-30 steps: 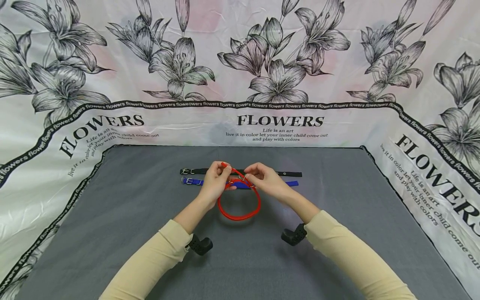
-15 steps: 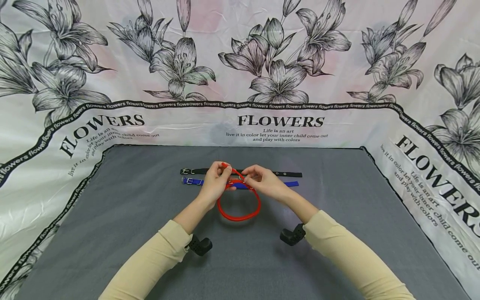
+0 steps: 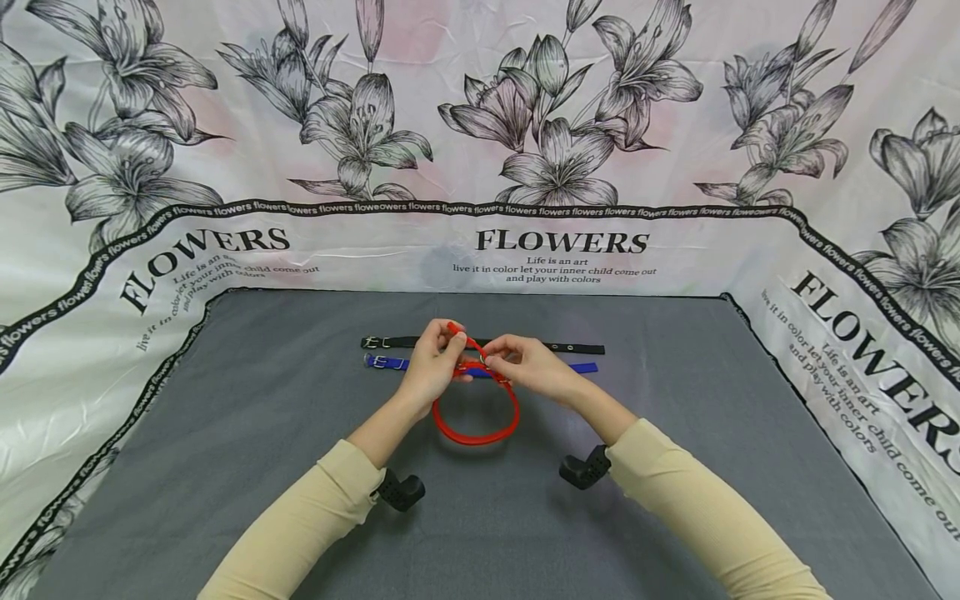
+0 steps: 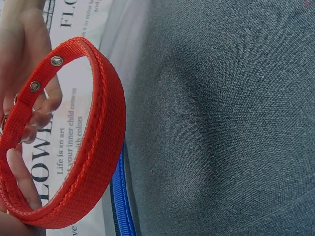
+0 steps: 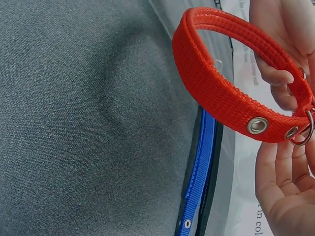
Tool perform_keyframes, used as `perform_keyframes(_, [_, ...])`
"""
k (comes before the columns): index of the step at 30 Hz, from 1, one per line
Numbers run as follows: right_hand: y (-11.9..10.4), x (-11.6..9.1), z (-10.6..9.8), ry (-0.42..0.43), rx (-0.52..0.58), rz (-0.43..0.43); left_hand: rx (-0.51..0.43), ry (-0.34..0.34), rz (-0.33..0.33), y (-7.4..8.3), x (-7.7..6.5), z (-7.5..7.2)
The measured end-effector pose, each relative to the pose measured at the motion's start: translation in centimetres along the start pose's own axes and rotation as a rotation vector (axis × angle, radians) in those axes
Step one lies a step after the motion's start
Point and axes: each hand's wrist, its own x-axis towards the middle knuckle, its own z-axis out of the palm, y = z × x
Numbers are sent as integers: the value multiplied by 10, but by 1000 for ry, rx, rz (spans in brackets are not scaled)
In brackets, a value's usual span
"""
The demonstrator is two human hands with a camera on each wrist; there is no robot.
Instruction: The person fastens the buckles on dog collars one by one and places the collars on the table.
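A red pet collar (image 3: 476, 438), bent into a loop, hangs between both hands above the grey cloth. My left hand (image 3: 431, 365) pinches its strap near the free end, which sticks up past the fingertips. On the other side, my right hand (image 3: 534, 363) pinches the collar near its metal buckle and ring. Eyelets dot the red strap (image 4: 101, 147) in the left wrist view. The ring (image 5: 306, 133) shows at the edge of the right wrist view. Finger contact at the buckle is partly hidden.
Behind the hands, a black collar (image 3: 577, 348) and a blue collar (image 3: 386, 362) lie flat side by side, partly covered by the hands. The grey cloth (image 3: 300, 350) meets a flower-printed white sheet (image 3: 375, 250) at the back and sides.
The red strap's free end has shifted slightly right between the hands. My right fingers have moved a little down and left along the collar near the buckle.
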Motion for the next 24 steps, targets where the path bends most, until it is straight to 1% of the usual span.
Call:
perform_keyframes(5, [1, 1, 0, -27, 3, -5, 3, -17, 2, 0, -1, -1])
perform_keyframes(6, [0, 1, 0, -31, 5, -4, 3, -19, -1, 3, -2, -1])
perform_keyframes(8, [8, 6, 0, -34, 13, -8, 8, -17, -5, 10, -7, 0])
perform_keyframes(11, [20, 12, 0, -27, 14, -21, 6, -12, -17, 11, -8, 0])
perform_keyframes(13, [29, 17, 0, -17, 8, -31, 1, -4, -21, 8, -6, 0])
perform_keyframes(15, [29, 16, 1, -7, 3, -35, -5, 2, -31, 1, -2, -1])
perform_keyframes(18, [31, 16, 2, 3, 10, -38, -3, 1, -46, -2, -1, -1])
perform_keyframes(22, [33, 16, 2, 16, 43, -26, 40, -10, -62, -2, -2, -1])
perform_keyframes(24, [35, 16, 2, 25, 63, -13, 91, -13, -71, -2, -2, -1])
